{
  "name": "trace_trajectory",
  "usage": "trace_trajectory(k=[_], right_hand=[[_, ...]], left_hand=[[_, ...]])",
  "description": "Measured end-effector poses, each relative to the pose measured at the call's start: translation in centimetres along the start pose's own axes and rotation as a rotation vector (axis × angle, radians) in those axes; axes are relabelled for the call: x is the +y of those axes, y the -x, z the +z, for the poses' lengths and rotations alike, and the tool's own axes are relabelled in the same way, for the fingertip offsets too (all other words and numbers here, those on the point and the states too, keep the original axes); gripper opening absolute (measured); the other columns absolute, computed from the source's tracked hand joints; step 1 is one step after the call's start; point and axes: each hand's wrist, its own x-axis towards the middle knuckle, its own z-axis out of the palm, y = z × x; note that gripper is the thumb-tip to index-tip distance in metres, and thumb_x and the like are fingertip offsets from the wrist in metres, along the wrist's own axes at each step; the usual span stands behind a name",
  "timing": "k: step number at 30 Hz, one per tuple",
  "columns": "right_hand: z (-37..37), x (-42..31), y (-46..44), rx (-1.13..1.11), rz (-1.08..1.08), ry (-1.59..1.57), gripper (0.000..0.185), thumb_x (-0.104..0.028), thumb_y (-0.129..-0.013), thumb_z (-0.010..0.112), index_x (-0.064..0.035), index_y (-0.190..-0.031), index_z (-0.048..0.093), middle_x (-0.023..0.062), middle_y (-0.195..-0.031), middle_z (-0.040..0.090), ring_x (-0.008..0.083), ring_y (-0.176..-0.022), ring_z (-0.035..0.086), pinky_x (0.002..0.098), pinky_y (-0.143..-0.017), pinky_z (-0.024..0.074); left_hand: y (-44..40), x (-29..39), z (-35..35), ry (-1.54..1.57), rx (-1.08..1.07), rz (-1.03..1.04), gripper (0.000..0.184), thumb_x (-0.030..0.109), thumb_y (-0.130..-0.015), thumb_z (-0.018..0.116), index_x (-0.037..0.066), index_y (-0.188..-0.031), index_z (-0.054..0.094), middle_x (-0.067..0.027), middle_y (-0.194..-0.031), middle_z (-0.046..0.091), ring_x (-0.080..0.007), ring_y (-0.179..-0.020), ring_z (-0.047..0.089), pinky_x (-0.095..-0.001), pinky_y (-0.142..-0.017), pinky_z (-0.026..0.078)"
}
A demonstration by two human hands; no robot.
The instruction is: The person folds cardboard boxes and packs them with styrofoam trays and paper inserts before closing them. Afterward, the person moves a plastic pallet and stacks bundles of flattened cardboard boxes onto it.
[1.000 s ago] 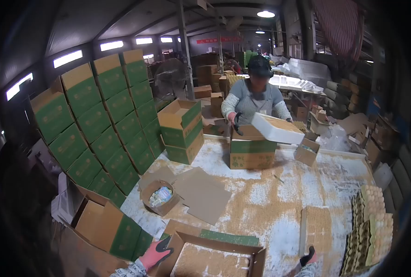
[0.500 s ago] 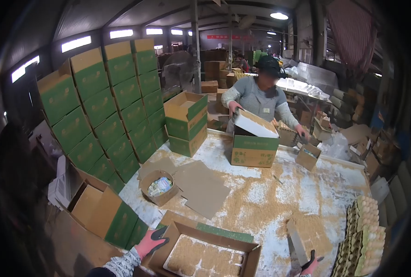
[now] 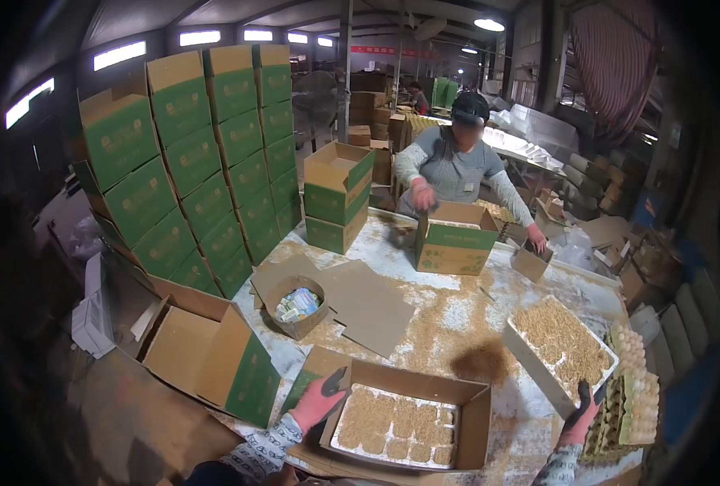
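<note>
White tray point(image 3: 558, 344), edge in hand point(image 3: 581, 417); carton point(image 3: 475, 421) apart

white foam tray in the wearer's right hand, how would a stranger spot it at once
Start with the big table; the eggs are at its right edge. Left of them, the wearer's right hand holds the white foam tray, covered with tan crumbs. Unlike the similar tray lying in the open box, it is held outside any box.
</note>
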Motion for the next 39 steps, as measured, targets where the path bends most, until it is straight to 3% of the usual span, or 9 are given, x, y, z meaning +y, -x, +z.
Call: trace_trajectory(k=[7,9,10,13,22,31,34,37,39], right_hand=[[1.6,-2.2,11.6,-0.372,-0.044,0.134,0.030,-0.020,-0.085,0.047,0.0021,-0.102,0.057,0.0122,-0.098,0.059,0.0190,-0.089,0.058,0.0318,-0.079,0.0469],[4.1,-3.3,14.8,-0.542,0.262,-0.052,0.028,-0.018,-0.085,0.046,0.0030,-0.100,0.057,0.0128,-0.097,0.060,0.0197,-0.089,0.059,0.0324,-0.080,0.0470],[3.6,-1.8,14.5,-0.661,0.080,0.146,0.025,-0.012,-0.079,0.053,0.0019,-0.100,0.057,0.0132,-0.097,0.061,0.0218,-0.089,0.059,0.0334,-0.081,0.0469],[3.0,0.3,14.6,-0.834,-0.727,0.670,0.041,0.004,-0.060,0.071,-0.0013,-0.098,0.059,0.0154,-0.096,0.063,0.0284,-0.090,0.061,0.0360,-0.084,0.0463],[-0.1,1.8,11.7,-1.062,-0.684,0.832,0.044,0.002,-0.062,0.062,0.0031,-0.106,0.057,0.0168,-0.118,0.052,0.0247,-0.103,0.055,0.0317,-0.081,0.0460],[3.8,2.7,14.8,-0.838,0.503,0.724,0.062,-0.013,-0.076,0.064,0.0066,-0.127,0.036,0.0088,-0.085,0.059,0.0160,-0.069,0.058,0.0270,-0.059,0.0473],[4.0,4.4,16.6,-1.061,-0.396,1.532,0.079,-0.024,-0.075,0.063,0.0102,-0.132,0.021,0.0221,-0.086,0.059,0.0343,-0.076,0.061,0.0387,-0.068,0.0483],[7.8,3.7,16.3,-1.304,-0.362,1.883,0.067,-0.032,-0.071,0.067,0.0082,-0.118,0.042,0.0171,-0.077,0.061,0.0286,-0.075,0.062,0.0374,-0.067,0.0474],[12.6,2.2,13.2,-1.329,-0.226,1.551,0.047,-0.030,-0.072,0.067,0.0029,-0.103,0.055,0.0165,-0.076,0.063,0.0245,-0.070,0.063,0.0348,-0.066,0.0479]], left_hand=[[-2.0,1.0,1.3,-0.204,-0.012,0.100,0.028,0.020,-0.080,0.059,0.005,-0.104,0.058,-0.0194,-0.082,0.061,-0.0357,-0.078,0.058,-0.0373,-0.068,0.046],[-3.7,-2.3,1.6,0.021,-0.048,0.256,0.027,0.018,-0.082,0.057,0.005,-0.105,0.058,-0.0187,-0.082,0.062,-0.0341,-0.077,0.059,-0.0373,-0.069,0.046],[-1.9,3.2,-0.2,-0.003,-0.005,0.421,0.027,0.012,-0.085,0.052,0.003,-0.110,0.055,-0.0147,-0.089,0.063,-0.0283,-0.082,0.061,-0.0342,-0.073,0.047],[-0.9,-0.3,-1.3,0.333,-0.037,0.024,0.031,0.010,-0.085,0.054,-0.001,-0.114,0.052,-0.0100,-0.103,0.060,-0.0182,-0.092,0.057,-0.0281,-0.082,0.044],[0.5,-0.2,-0.8,-0.172,0.038,-0.057,0.041,0.022,-0.085,0.057,0.000,-0.119,0.049,-0.0213,-0.107,0.056,-0.0322,-0.100,0.054,-0.0363,-0.086,0.042],[0.9,4.0,-1.0,-0.057,-0.043,0.065,0.050,0.016,-0.082,0.061,0.000,-0.126,0.044,-0.0196,-0.104,0.060,-0.0241,-0.097,0.058,-0.0315,-0.082,0.043],[1.2,7.3,-2.7,-0.081,-0.149,-0.047,0.055,0.012,-0.077,0.063,0.000,-0.127,0.044,-0.0179,-0.104,0.060,-0.0196,-0.092,0.060,-0.0294,-0.079,0.045],[0.4,8.9,-4.7,-0.155,-0.269,-0.209,0.056,0.009,-0.075,0.063,0.000,-0.127,0.043,-0.0160,-0.101,0.061,-0.0167,-0.085,0.060,-0.0277,-0.075,0.047],[0.6,8.6,-4.8,-0.090,-0.249,-0.236,0.056,0.007,-0.076,0.062,-0.001,-0.127,0.043,-0.0141,-0.098,0.061,-0.0152,-0.080,0.060,-0.0265,-0.073,0.047]])
